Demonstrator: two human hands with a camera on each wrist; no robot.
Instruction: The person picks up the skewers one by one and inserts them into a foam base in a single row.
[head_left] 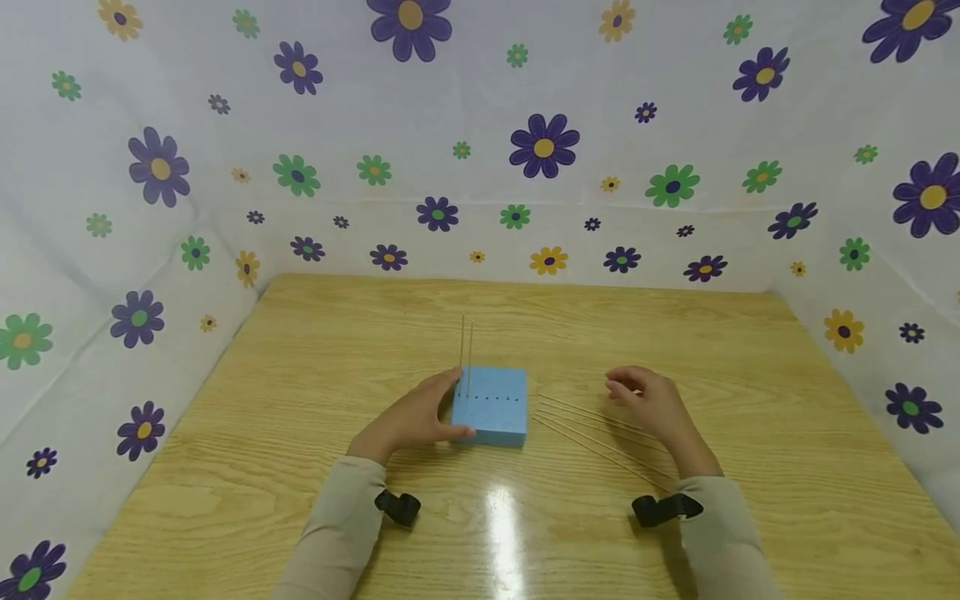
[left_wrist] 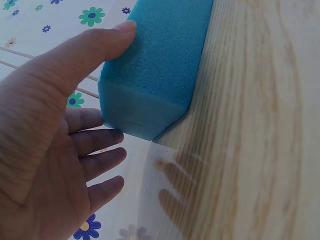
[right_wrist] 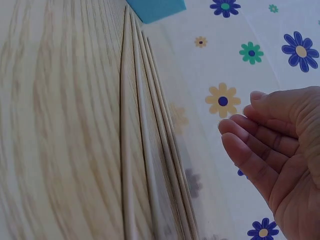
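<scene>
A blue foam block (head_left: 491, 419) lies on the table, with a row of small dark holes across its top. Two thin wooden sticks (head_left: 470, 350) stand upright in the leftmost holes. My left hand (head_left: 412, 414) holds the block at its left end, thumb on the front side and index finger toward the back; the other fingers (left_wrist: 102, 162) spread beside that end. To the block's right, several loose sticks (head_left: 592, 435) lie fanned on the wood. Above them hovers my right hand (head_left: 651, 402), fingers loosely bent and nothing between them; the sticks (right_wrist: 127, 130) run alongside it in the right wrist view.
The wooden table (head_left: 360, 325) is enclosed at the back and sides by a white flower-print cloth (head_left: 480, 100). Black straps (head_left: 667, 508) circle both wrists over beige sleeves. A bright light reflection falls on the tabletop in front of the block.
</scene>
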